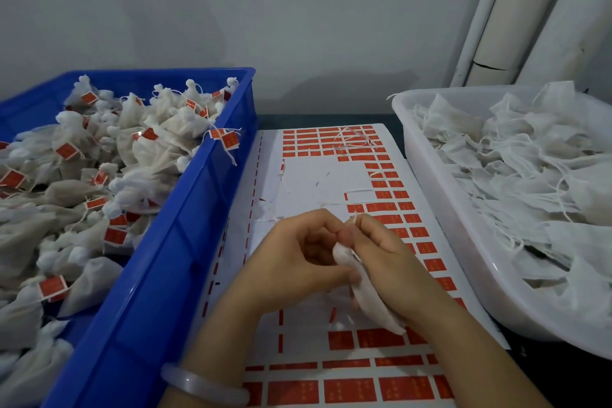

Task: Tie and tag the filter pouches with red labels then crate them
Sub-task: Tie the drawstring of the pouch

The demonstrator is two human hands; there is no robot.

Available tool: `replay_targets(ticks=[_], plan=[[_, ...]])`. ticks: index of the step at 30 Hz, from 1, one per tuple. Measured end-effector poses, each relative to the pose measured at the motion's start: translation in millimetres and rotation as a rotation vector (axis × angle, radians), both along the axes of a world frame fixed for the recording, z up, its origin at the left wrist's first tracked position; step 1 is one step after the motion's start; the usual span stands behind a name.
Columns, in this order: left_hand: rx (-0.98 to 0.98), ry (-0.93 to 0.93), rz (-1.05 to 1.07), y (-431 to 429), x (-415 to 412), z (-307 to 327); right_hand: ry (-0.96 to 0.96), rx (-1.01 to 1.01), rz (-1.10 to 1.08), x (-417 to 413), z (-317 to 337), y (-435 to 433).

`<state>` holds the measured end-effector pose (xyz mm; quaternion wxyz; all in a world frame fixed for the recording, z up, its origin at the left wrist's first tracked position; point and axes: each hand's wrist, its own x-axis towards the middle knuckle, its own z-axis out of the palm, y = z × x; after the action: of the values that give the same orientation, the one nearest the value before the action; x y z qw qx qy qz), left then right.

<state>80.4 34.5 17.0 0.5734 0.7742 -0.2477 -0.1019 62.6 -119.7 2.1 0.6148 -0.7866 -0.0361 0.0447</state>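
White, gauzy cloth is bunched between curled fingertips (366, 225): the left hand (294, 255) and right hand (384, 252) both pinch the neck of one filter pouch (371, 305), whose body trails back under the right palm. It looks feather-light, limp and easy to tear, so the gathered neck seems the safest hold, not the thin body. Under the fingers lies the label sheet (314, 182). To their left is the blue crate (172, 258) of tagged pouches, and to their right the white tub (463, 258) of untied ones.
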Motion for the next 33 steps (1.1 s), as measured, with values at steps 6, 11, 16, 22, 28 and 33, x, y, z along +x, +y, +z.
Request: replay_targets(ticks=[6,11,16,22,28,33], plan=[[-0.026,-0.032,-0.003,5.1,0.5,-0.1,0.053,0.031,0.038,0.2,4.2,1.5],[0.006,-0.006,-0.013,6.0,3.0,-3.6,0.087,0.014,0.068,-0.8,1.6,2.1],[-0.023,0.034,-0.022,3.4,3.2,-4.5,0.029,-0.016,0.005,0.7,2.1,-0.3],[0.005,0.028,0.035,2.4,3.3,-6.0,-0.040,-0.020,0.009,0.7,-1.6,2.4],[-0.029,0.039,0.050,5.4,4.4,-4.5,-0.125,-0.025,-0.016,2.6,-3.2,5.0],[0.008,0.033,0.034,5.8,3.8,-5.1,-0.192,-0.026,-0.049,1.1,-4.2,7.7]])
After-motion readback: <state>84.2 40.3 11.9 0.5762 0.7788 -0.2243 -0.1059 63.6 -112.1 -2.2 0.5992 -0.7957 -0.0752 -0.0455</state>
